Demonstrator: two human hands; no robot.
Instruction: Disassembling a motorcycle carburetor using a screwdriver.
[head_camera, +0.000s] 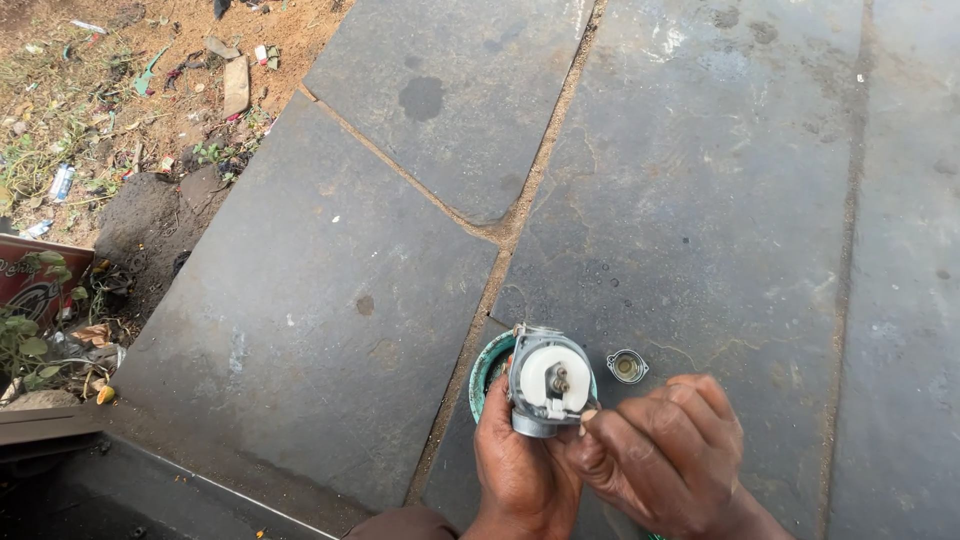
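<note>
My left hand (520, 465) grips a small grey metal carburetor body (545, 385) from below, with its white round float facing up. My right hand (665, 450) touches the part's lower right side, fingertips pinched against it near the white float. Under the part lies a green round bowl (488, 365), mostly hidden by it. A small round metal cap (627, 366) rests on the stone just right of the part.
Large grey stone slabs (330, 300) with sandy joints form the ground. At the left lies bare dirt (120, 90) with litter, plants and a red printed board (35, 280). A dark metal edge (150, 480) runs along the lower left.
</note>
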